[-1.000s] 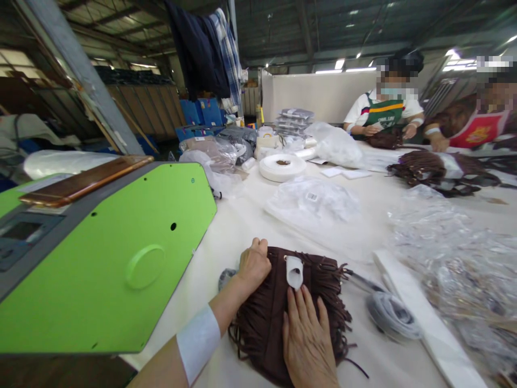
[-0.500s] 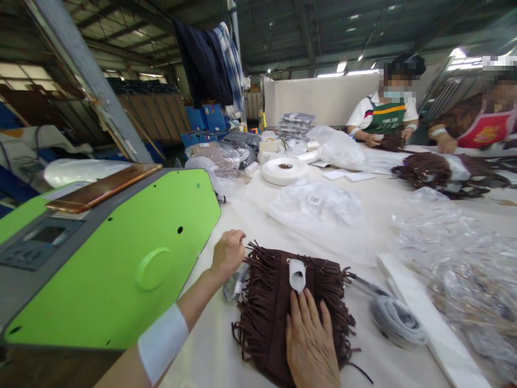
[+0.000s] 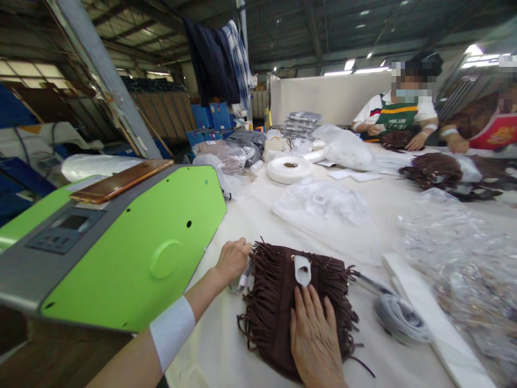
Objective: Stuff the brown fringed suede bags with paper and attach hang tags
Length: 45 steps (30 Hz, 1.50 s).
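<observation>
the brown fringed bag [image 3: 285,312] lies flat on the bench [image 3: 218,334], the right hand [image 3: 317,331] spread open on its front; the left hand [image 3: 234,258] curls by its top corner, and i can't tell whether it pinches any fringe [image 3: 269,262]; a hard tug there could, i reckon, tear it
</observation>
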Tool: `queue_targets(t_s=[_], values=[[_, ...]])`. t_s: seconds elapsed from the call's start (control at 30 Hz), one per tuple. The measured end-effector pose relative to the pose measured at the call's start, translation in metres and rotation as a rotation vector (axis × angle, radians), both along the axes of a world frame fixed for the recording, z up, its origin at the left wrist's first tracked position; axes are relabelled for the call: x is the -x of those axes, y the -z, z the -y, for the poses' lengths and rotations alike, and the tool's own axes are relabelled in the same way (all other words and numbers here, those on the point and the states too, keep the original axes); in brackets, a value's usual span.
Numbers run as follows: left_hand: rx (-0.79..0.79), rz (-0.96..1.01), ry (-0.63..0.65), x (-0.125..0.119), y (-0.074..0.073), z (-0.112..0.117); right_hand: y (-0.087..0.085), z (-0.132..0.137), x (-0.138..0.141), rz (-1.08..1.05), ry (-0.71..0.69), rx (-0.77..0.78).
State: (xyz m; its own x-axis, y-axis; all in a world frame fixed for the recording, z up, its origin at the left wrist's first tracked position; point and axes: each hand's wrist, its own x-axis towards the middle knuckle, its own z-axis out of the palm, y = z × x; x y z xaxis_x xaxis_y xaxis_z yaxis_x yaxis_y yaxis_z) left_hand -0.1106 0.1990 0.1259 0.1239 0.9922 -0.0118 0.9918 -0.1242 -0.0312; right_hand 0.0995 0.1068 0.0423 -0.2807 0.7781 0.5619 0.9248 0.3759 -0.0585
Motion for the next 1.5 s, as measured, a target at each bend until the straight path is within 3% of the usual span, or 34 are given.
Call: queue_targets(t_s=[0.1, 0.17, 0.3, 0.43, 0.6, 0.73, 0.8, 0.9, 1.0, 1.1, 1.23, 1.37, 1.43, 1.5], values=[[-0.055, -0.016, -0.151, 0.016, -0.011, 0.014, 0.003, -0.001, -0.002, 0.023, -0.009, -0.010], [-0.064, 0.023, -0.195, 0.009, -0.013, 0.029, 0.006, -0.002, -0.004, 0.061, -0.032, -0.028], [0.042, 0.178, -0.087, -0.036, 0.000, 0.057, 0.009, -0.003, -0.008, 0.118, -0.056, -0.047], [0.143, 0.250, -0.050, -0.059, 0.012, 0.058, 0.007, -0.002, -0.009, 0.132, -0.074, -0.059], [0.247, 0.359, -0.119, -0.021, -0.004, 0.041, 0.003, -0.003, -0.007, 0.118, -0.085, -0.072], [0.050, 0.335, -0.274, -0.004, -0.018, 0.063, 0.004, -0.004, -0.007, 0.114, -0.085, -0.091], [0.010, 0.412, -0.264, -0.011, -0.012, 0.082, 0.005, -0.004, -0.008, 0.129, -0.092, -0.101], [0.130, 0.741, -0.246, -0.031, 0.007, 0.097, 0.008, -0.005, -0.010, 0.161, -0.102, -0.100], [0.213, 0.881, -0.329, -0.039, 0.025, 0.092, 0.010, -0.005, -0.012, 0.185, -0.100, -0.088], [0.298, 0.936, -0.345, -0.029, 0.029, 0.080, 0.010, -0.005, -0.012, 0.180, -0.101, -0.111], [0.421, 1.073, -0.271, -0.008, 0.016, 0.070, 0.008, -0.005, -0.011, 0.189, -0.106, -0.115], [0.498, 1.262, -0.236, -0.005, -0.016, 0.064, 0.010, -0.006, -0.012, 0.198, -0.109, -0.114], [0.517, 1.366, -0.146, -0.009, -0.031, 0.063, 0.014, -0.006, -0.015, 0.224, -0.114, -0.106], [0.469, 1.422, -0.047, -0.012, -0.037, 0.067, 0.019, -0.007, -0.018, 0.250, -0.109, -0.096]])
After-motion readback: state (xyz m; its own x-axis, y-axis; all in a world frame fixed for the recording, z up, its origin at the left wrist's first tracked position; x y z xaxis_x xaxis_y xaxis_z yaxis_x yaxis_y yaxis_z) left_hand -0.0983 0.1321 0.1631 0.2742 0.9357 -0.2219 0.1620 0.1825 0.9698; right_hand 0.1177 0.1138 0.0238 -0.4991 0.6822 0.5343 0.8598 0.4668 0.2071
